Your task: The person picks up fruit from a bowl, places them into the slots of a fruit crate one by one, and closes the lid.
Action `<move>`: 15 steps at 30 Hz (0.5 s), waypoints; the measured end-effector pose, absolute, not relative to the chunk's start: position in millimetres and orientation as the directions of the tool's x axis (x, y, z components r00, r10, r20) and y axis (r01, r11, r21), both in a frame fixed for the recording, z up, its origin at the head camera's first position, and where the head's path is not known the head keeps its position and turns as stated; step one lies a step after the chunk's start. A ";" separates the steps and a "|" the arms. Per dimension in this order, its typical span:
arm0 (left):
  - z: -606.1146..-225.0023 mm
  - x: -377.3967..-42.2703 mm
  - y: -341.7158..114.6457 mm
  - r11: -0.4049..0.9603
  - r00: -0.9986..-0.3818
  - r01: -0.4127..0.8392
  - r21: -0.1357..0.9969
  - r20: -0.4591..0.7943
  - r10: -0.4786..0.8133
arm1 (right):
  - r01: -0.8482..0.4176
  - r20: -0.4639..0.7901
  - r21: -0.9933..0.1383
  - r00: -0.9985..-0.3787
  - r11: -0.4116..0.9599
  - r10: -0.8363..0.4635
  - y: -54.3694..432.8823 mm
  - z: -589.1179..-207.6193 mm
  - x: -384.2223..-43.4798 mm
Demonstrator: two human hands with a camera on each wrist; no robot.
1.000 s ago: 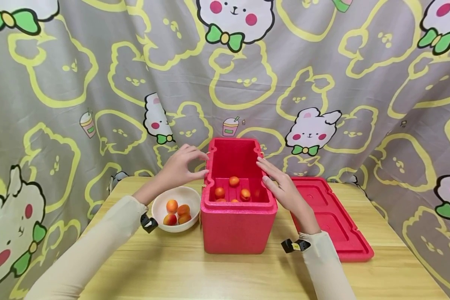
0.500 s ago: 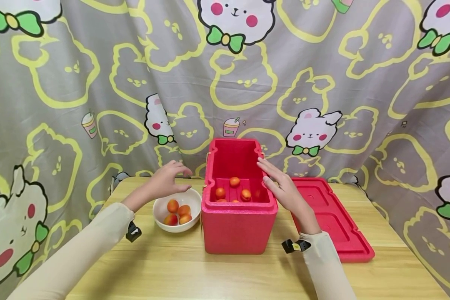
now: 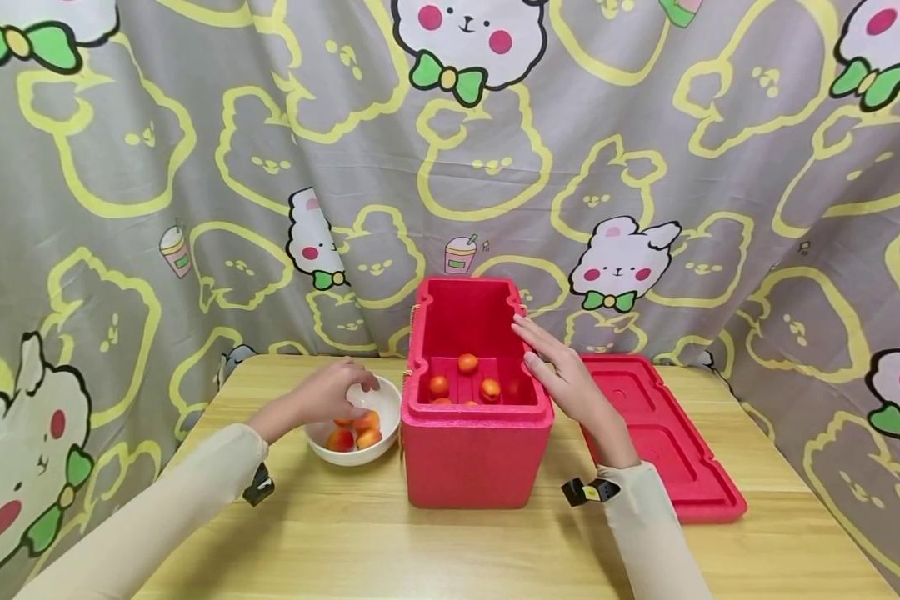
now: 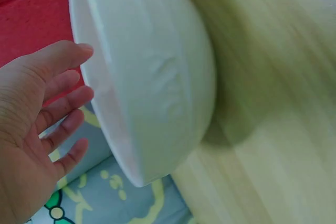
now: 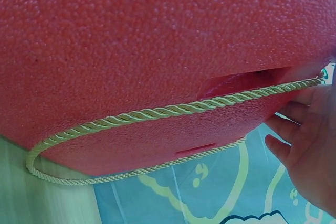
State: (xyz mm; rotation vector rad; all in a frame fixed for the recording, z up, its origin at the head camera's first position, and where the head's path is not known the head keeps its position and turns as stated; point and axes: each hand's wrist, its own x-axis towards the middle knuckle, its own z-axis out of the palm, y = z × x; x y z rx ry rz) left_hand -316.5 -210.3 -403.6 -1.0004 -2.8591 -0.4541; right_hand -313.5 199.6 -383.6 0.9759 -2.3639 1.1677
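Note:
My left hand (image 3: 326, 396) reaches over a white bowl (image 3: 392, 421) holding several orange-red apricots (image 3: 369, 437), part of them hidden under it. In the left wrist view, that hand's loosely bent fingers are spread at the rim of the bowl (image 4: 163, 72), with nothing between them. To the bowl's right stands a red foam box (image 3: 478, 468) with its top off; several more apricots (image 3: 468, 363) lie on its floor. My right hand (image 3: 566, 379) rests against the box's right rim with straight fingers. The right wrist view has this hand (image 5: 310, 145) beside the box wall.
A red lid (image 3: 663, 450) lies on the wooden table (image 3: 450, 550), right of the box. Gold rope (image 5: 157, 111) hangs along the box's side, below a slot. Behind the table is a grey patterned curtain (image 3: 375, 133).
My left hand has moved left from the box's left rim, then down over the bowl. My right hand has stayed at the right rim.

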 end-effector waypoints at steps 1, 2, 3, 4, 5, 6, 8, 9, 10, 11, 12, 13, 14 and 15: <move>-405.5 -315.3 -210.5 0.744 -0.785 0.619 0.251 0.155 0.600 | -0.703 0.553 -0.568 -0.711 0.428 -0.434 199.5 -383.4 -313.5; -407.1 -314.2 -210.3 0.746 -0.785 0.617 0.248 0.143 0.602 | -0.703 0.553 -0.569 -0.711 0.426 -0.434 199.5 -383.3 -313.5; -408.7 -313.3 -210.2 0.751 -0.792 0.608 0.256 0.127 0.598 | -0.703 0.553 -0.571 -0.711 0.424 -0.434 199.5 -383.2 -313.5; -410.1 -312.6 -210.1 0.756 -0.797 0.600 0.261 0.113 0.593 | -0.702 0.552 -0.572 -0.712 0.424 -0.434 199.5 -383.1 -313.5; -411.3 -311.9 -210.1 0.763 -0.804 0.590 0.266 0.100 0.586 | -0.703 0.552 -0.572 -0.711 0.424 -0.435 199.5 -383.0 -313.5; -412.7 -311.6 -210.0 0.769 -0.809 0.581 0.267 0.091 0.580 | -0.703 0.552 -0.572 -0.711 0.423 -0.435 199.5 -383.0 -313.5; -415.4 -312.3 -209.8 0.775 -0.815 0.573 0.269 0.084 0.573 | -0.702 0.552 -0.573 -0.712 0.423 -0.435 199.6 -383.0 -313.6; -417.0 -312.8 -209.9 0.775 -0.814 0.574 0.264 0.086 0.574 | -0.703 0.552 -0.573 -0.711 0.422 -0.435 199.6 -383.0 -313.6; -418.5 -313.2 -209.9 0.774 -0.811 0.580 0.254 0.089 0.578 | -0.703 0.553 -0.572 -0.711 0.422 -0.435 199.6 -383.0 -313.6; -420.2 -313.6 -210.0 0.772 -0.806 0.588 0.241 0.096 0.584 | -0.702 0.552 -0.573 -0.712 0.423 -0.435 199.6 -383.1 -313.6; -421.9 -314.0 -210.0 0.768 -0.800 0.598 0.230 0.104 0.591 | -0.702 0.551 -0.572 -0.712 0.424 -0.435 199.4 -383.1 -313.5; -423.6 -314.4 -210.0 0.766 -0.794 0.606 0.216 0.113 0.597 | -0.702 0.551 -0.572 -0.712 0.425 -0.435 199.3 -383.1 -313.4; -425.4 -314.5 -210.0 0.762 -0.787 0.616 0.201 0.121 0.604 | -0.701 0.551 -0.571 -0.713 0.426 -0.434 199.1 -383.1 -313.2; -427.0 -314.6 -210.0 0.758 -0.781 0.625 0.187 0.130 0.611 | -0.701 0.550 -0.571 -0.713 0.427 -0.435 199.0 -383.2 -313.1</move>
